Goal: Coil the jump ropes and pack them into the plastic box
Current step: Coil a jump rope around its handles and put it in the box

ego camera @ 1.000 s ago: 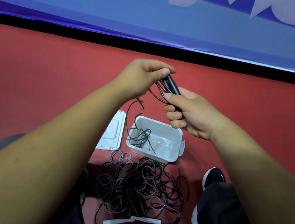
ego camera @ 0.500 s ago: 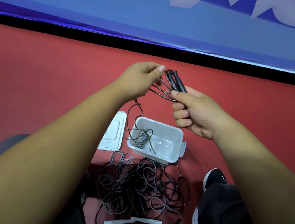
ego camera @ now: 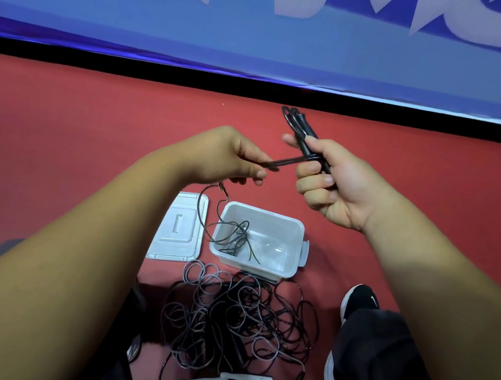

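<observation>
My right hand (ego camera: 337,182) grips the two black handles of a jump rope (ego camera: 302,132), which stick up and to the left out of my fist. My left hand (ego camera: 224,157) pinches that rope's thin black cord (ego camera: 282,163) and holds it taut between the two hands. The slack cord hangs from my left hand into the clear plastic box (ego camera: 297,228) on the red floor, where it lies in loose loops. A tangled pile of grey and black ropes (ego camera: 237,320) lies in front of the box, with white handles (ego camera: 248,378) at its near edge.
The box's lid (ego camera: 179,231) lies flat to the left of the box. My black shoe (ego camera: 359,301) and dark trouser leg are at the right of the pile. A black strip and a blue banner (ego camera: 263,46) bound the floor at the back.
My left hand has moved down and left, away from the handles, drawing the cord taut. My right hand has lifted and tilted the handles up.
</observation>
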A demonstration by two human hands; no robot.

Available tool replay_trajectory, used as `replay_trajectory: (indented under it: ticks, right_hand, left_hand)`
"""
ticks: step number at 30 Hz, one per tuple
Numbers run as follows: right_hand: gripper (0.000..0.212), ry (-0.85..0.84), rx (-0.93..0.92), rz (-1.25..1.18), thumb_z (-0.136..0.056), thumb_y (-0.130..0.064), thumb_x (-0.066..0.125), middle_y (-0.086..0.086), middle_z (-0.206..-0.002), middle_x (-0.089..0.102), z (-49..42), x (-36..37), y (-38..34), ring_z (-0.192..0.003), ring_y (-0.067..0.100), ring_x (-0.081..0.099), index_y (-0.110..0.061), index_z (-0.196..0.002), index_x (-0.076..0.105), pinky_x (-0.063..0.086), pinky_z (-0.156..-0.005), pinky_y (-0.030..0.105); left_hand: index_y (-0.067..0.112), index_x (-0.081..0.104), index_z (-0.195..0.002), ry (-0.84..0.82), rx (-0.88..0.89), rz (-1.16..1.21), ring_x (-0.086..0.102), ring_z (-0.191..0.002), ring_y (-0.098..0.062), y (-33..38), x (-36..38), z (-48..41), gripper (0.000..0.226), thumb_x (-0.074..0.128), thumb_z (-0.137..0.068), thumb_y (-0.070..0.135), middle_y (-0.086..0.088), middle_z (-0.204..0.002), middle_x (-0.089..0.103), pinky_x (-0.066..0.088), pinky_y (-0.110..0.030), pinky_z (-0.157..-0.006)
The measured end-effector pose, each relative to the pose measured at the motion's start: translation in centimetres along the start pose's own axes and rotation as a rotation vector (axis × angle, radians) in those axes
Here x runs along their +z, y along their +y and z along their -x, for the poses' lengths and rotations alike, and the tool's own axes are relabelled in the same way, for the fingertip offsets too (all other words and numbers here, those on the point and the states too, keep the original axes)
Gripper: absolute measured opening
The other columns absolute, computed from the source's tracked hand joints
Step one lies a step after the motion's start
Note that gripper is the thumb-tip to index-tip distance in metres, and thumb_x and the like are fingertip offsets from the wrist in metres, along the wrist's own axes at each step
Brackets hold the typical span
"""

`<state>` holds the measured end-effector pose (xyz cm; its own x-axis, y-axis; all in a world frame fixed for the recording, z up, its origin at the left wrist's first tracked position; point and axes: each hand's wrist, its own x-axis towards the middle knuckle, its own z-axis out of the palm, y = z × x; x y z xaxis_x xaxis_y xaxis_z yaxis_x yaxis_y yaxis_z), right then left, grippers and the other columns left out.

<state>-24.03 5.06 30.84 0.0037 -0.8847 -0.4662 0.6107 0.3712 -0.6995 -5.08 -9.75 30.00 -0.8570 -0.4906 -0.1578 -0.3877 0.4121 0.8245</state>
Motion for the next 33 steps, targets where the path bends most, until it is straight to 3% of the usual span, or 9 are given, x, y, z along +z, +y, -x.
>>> replay_trajectory:
  ticks: [5,10,14,17,18,20,24,28,33]
  right_hand:
    - [0.02,-0.063,0.075,0.064,-0.104,-0.032,0.055,-0.009,-0.065,0.038,0.3,0.7,0.7,-0.045,0.001,0.026,-0.019,-0.119,0.055,0.014,-0.035,0.013]
    - [0.017,-0.134,0.127,0.139,-0.091,-0.023,0.063,-0.008,-0.067,0.036,0.8,0.8,1.0,-0.046,0.0,0.024,-0.021,-0.098,0.048,0.012,-0.036,0.012]
    - [0.04,-0.296,0.291,0.225,-0.094,-0.023,0.058,-0.009,-0.06,0.036,0.9,0.3,2.0,-0.047,0.001,0.018,-0.007,-0.131,0.061,0.012,-0.035,0.011]
    - [0.07,-0.469,0.424,0.213,-0.094,-0.02,0.057,-0.009,-0.056,0.039,0.7,0.1,2.9,-0.048,0.002,0.016,-0.008,-0.16,0.038,0.015,-0.033,0.01]
    - [0.065,-0.502,0.458,0.24,-0.093,-0.019,0.058,-0.009,-0.055,0.041,0.6,0.3,3.1,-0.047,0.001,0.016,-0.006,-0.154,0.041,0.015,-0.033,0.01]
    - [0.028,-0.541,0.49,0.307,-0.09,-0.017,0.062,-0.008,-0.056,0.043,0.6,0.6,3.6,-0.044,-0.001,0.019,-0.007,-0.115,0.055,0.014,-0.033,0.01]
    - [0.019,-0.412,0.485,0.338,-0.091,-0.004,0.061,0.002,-0.078,0.05,0.5,0.8,4.2,-0.044,-0.002,0.029,-0.011,-0.098,0.045,0.014,-0.033,0.012]
    - [0.013,-0.253,0.431,0.465,-0.105,-0.001,0.046,0.004,-0.071,0.06,0.8,1.4,4.4,-0.038,-0.001,0.03,-0.002,-0.094,0.053,0.009,-0.036,0.013]
    - [0.015,-0.163,0.417,0.442,-0.103,-0.002,0.054,0.009,-0.08,0.06,-0.8,0.3,5.2,-0.046,0.003,0.029,-0.008,-0.09,0.049,0.02,-0.03,0.014]
  left_hand:
    - [0.015,0.08,-0.11,-0.044,-0.07,-0.029,0.074,-0.082,-0.008,-1.0,1.0,-0.3,0.015,0.073,-0.097,0.018,0.002,-0.091,0.081,0.056,-0.019,-0.08]
    - [0.015,0.081,-0.107,0.023,-0.088,0.021,0.075,-0.097,-0.024,-1.8,1.0,-0.5,0.014,0.071,-0.099,0.022,-0.009,-0.102,0.08,0.061,-0.039,-0.095]
    - [0.008,0.078,-0.104,0.054,-0.039,0.123,0.069,-0.091,-0.018,-1.3,0.8,-0.2,0.015,0.069,-0.095,0.0,-0.017,-0.104,0.077,0.058,-0.046,-0.096]
    - [0.0,0.075,-0.107,-0.002,0.031,0.125,0.071,-0.084,-0.016,-0.5,0.8,-0.1,0.015,0.067,-0.095,-0.002,-0.021,-0.102,0.076,0.06,-0.037,-0.08]
    - [0.001,0.075,-0.108,-0.013,0.024,0.149,0.071,-0.081,-0.016,-0.1,0.8,0.0,0.014,0.07,-0.094,0.002,-0.021,-0.1,0.076,0.059,-0.034,-0.079]
    - [0.003,0.077,-0.109,-0.017,0.017,0.189,0.072,-0.091,-0.021,0.2,0.9,-0.2,0.018,0.076,-0.091,0.007,-0.021,-0.106,0.076,0.059,-0.039,-0.089]
    - [0.006,0.077,-0.11,-0.033,0.036,0.196,0.073,-0.102,-0.02,0.4,0.7,-0.5,0.019,0.076,-0.091,0.004,-0.014,-0.109,0.078,0.058,-0.035,-0.101]
    - [0.006,0.077,-0.108,-0.032,0.064,0.157,0.074,-0.102,-0.022,1.2,0.5,-0.2,0.019,0.075,-0.09,-0.001,-0.014,-0.106,0.078,0.057,-0.034,-0.102]
    - [0.013,0.08,-0.099,0.001,0.125,0.049,0.075,-0.1,-0.026,1.7,0.2,0.1,0.016,0.08,-0.087,0.002,-0.008,-0.099,0.079,0.057,-0.041,-0.101]
